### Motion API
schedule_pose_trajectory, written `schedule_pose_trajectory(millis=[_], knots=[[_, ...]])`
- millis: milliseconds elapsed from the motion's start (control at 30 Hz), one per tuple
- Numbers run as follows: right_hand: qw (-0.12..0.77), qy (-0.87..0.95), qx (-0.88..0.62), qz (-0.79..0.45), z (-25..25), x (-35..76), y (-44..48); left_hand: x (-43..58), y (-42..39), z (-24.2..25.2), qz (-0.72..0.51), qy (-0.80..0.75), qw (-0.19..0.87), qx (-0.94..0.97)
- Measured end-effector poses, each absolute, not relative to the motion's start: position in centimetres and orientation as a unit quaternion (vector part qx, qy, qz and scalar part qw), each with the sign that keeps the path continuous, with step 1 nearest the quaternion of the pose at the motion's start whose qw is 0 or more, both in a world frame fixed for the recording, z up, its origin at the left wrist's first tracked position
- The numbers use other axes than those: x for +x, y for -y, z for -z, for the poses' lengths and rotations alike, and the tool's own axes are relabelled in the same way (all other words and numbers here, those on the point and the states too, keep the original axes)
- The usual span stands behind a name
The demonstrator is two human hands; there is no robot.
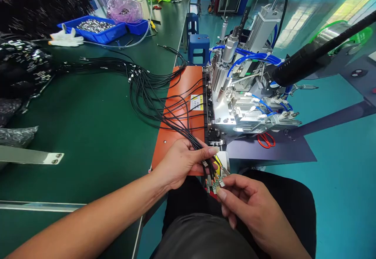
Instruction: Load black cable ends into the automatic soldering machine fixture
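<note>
My left hand (182, 163) is closed around a bundle of thin black cables (152, 94) near their ends, just over the front edge of the orange plate (179, 94). The cable ends carry small green circuit boards (216, 182) that hang below my thumb. My right hand (249, 208) pinches these boards from below with thumb and forefinger. Both hands hover above my lap at the bench's front edge. The cables trail back left across the green bench.
A metal machine (243, 102) with blue air hoses stands right of the orange plate, red scissors (266, 139) at its base. Blue trays (96, 28) of metal parts, white gloves (66, 38) and a pink bag (125, 10) lie far back. Blue stools (198, 47) stand in the aisle.
</note>
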State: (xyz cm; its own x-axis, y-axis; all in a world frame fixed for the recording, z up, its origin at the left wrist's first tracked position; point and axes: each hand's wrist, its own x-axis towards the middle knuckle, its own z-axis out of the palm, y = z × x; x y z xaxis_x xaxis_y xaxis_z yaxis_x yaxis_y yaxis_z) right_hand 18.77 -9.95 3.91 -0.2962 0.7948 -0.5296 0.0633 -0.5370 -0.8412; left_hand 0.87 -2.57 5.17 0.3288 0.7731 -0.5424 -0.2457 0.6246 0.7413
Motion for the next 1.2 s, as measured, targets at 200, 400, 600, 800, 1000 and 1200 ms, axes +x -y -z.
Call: schedule_pose_trajectory(millis=[200,400,600,800,1000,1200], knots=[[0.258,0.405,-0.532,-0.697,-3.8,18.8,9.9,0.9,2.6,-5.1,-0.335,-0.475,0.766,0.275],[0.254,0.397,-0.555,-0.685,-3.7,18.7,9.9,0.9,2.7,-4.9,-0.33,-0.486,0.761,0.277],[0.25,0.387,-0.54,-0.705,-3.4,18.5,9.9,0.8,2.7,-4.6,-0.334,-0.467,0.77,0.276],[0.235,0.374,-0.519,-0.731,-3.1,18.3,10.1,0.7,2.8,-4.5,-0.335,-0.462,0.772,0.279],[0.238,0.342,-0.505,-0.755,-2.7,18.4,10.0,0.7,2.8,-4.5,-0.339,-0.458,0.772,0.28],[0.244,0.362,-0.493,-0.752,-2.8,18.2,10.0,0.8,2.8,-4.4,-0.342,-0.462,0.768,0.282]])
